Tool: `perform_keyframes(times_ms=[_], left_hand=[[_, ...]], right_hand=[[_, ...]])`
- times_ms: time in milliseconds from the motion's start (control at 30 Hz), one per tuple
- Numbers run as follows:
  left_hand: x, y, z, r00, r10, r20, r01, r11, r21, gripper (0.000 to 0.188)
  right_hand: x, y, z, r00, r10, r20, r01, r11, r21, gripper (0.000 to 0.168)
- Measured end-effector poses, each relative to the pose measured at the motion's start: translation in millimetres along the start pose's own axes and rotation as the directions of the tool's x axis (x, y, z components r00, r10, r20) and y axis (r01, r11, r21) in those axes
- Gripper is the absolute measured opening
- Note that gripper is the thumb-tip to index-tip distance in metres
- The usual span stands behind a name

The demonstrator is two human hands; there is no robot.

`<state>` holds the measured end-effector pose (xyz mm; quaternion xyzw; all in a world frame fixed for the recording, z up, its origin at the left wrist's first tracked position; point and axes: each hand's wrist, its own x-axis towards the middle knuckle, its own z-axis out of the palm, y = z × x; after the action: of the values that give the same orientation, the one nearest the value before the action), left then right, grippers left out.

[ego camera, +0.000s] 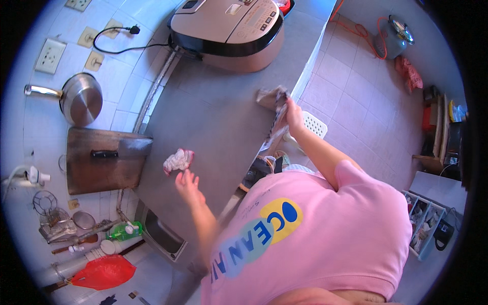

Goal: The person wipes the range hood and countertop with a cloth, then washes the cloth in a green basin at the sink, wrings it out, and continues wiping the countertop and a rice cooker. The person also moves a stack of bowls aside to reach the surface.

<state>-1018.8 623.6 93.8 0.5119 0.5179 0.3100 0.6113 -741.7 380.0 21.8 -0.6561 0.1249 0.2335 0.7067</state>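
My right hand (295,119) is shut on a blurred, dark-striped greyish cloth (271,100) at the counter's front edge; part of it lies on the grey countertop (213,118) and part hangs over the edge. My left hand (190,190) is over the counter with its fingers apart. Just beyond its fingertips lies a crumpled white cloth with pink edging (179,160); whether they touch it I cannot tell. At the top, a rose-gold and black rice cooker (236,53) stands on the counter.
Against the tiled wall are a wooden cutting board (103,171), a black-handled knife (105,154) and a hanging steel saucepan (81,100). A sink (162,232) is at lower left. Beyond the counter edge stand a white perforated stool (315,124) and a gas cylinder (390,42).
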Motion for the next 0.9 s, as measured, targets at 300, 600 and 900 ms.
perform_keyframes(times_ms=[300,600,900], left_hand=[[-46.1,-50.6,21.2,0.974,-0.043,0.224,0.072,0.989,-0.125,0.028],[-43.3,5.6,71.3,0.956,0.224,0.190,-0.219,0.975,-0.047,0.026],[-16.4,128.7,263.9,0.669,0.723,0.174,-0.740,0.624,0.253,0.046]], right_hand=[[-51.4,-142.2,-29.8,0.932,-0.349,0.102,0.179,0.685,0.707,0.049],[16.2,-166.6,68.5,0.067,-0.876,0.478,0.806,-0.235,-0.543,0.047],[89.7,-170.4,45.4,0.037,-0.975,0.220,0.912,-0.057,-0.406,0.042]])
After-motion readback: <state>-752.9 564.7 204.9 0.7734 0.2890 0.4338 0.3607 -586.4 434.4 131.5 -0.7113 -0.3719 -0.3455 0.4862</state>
